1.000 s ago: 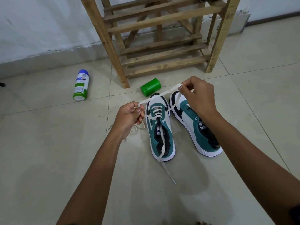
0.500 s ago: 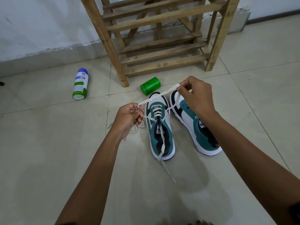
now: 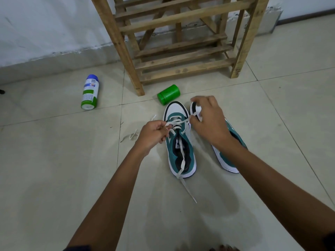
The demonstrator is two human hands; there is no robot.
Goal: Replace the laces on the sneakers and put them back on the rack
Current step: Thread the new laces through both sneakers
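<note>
Both hands pinch the one white lace across the throat of the left-lying sneaker. The left hand has thumb and forefinger pressed together on the lace end at the shoe's left eyelet row; the right hand pinches the other run between thumb and fingertips just off the right eyelet row, its remaining fingers loosely spread above the toe of the second sneaker.

From this two-handed grip the wooden rack stands ahead, beyond the toes, its bottom slats low to the floor. The laced sneaker lies directly under and between the hands, its long axis running away from the person toward the rack, toe forward, heel back. The lace therefore crosses that axis squarely, left to right. The second sneaker sits just to the right of the grip, partly under the right wrist, still without visible lacing, angled a little outward.

The free tail of the lace trails back from the grip, down the tongue and out over the heel onto the tiles. A loose bit of lace lies on the floor just left of the left hand.

Judging by this, the next crossing calls for feeding an end into the next eyelet back toward the heel; the left hand sits nearer that row.
</note>
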